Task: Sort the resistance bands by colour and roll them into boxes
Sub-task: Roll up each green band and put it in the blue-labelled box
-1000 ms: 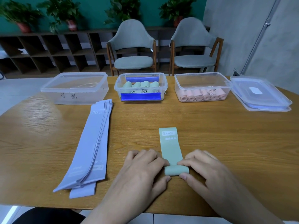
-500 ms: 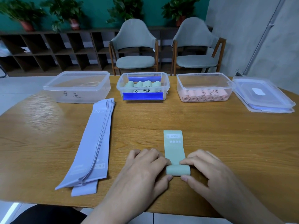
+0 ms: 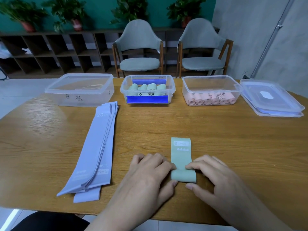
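Observation:
A green resistance band (image 3: 181,155) lies flat in front of me, its near end wound into a short roll. My left hand (image 3: 150,174) pinches the roll's left end between fingers and thumb. My right hand (image 3: 211,175) pinches its right end the same way. A stack of long lilac bands (image 3: 98,147) lies to the left. At the back stand three clear boxes: an empty one (image 3: 80,90), a middle one (image 3: 148,90) with green rolls, and a right one (image 3: 210,90) with pink rolls.
Stacked clear lids (image 3: 271,100) sit at the far right of the wooden table (image 3: 233,139). Two grey chairs (image 3: 140,49) stand behind the table, with dark shelving and potted plants along the green wall.
The roll has grown a little as both hands wind it away from me; the flat part of the green band is shorter. The view has shifted slightly.

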Action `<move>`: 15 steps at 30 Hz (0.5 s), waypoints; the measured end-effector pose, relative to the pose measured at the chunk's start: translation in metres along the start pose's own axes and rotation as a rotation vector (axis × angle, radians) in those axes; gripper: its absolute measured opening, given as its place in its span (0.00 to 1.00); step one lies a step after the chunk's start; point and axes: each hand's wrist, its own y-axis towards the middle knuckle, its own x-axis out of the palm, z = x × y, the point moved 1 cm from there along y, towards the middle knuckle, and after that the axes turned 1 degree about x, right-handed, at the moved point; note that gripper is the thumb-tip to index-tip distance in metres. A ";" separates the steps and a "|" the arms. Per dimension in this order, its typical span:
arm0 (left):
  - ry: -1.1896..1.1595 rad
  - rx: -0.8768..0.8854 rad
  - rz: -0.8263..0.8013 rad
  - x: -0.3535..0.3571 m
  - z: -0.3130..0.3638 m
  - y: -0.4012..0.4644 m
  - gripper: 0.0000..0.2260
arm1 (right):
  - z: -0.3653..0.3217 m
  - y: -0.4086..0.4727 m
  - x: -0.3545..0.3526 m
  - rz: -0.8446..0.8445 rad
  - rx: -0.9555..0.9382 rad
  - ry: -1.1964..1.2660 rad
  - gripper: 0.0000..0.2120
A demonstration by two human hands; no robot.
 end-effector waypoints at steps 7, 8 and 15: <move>-0.009 0.001 -0.005 0.000 0.000 0.000 0.14 | 0.000 0.001 0.001 -0.006 0.001 -0.010 0.19; -0.007 0.003 -0.007 0.001 -0.001 0.000 0.14 | 0.000 0.000 0.001 -0.002 0.001 -0.010 0.18; 0.001 0.015 0.002 0.002 0.000 0.001 0.11 | 0.000 0.001 0.000 0.002 0.011 0.006 0.16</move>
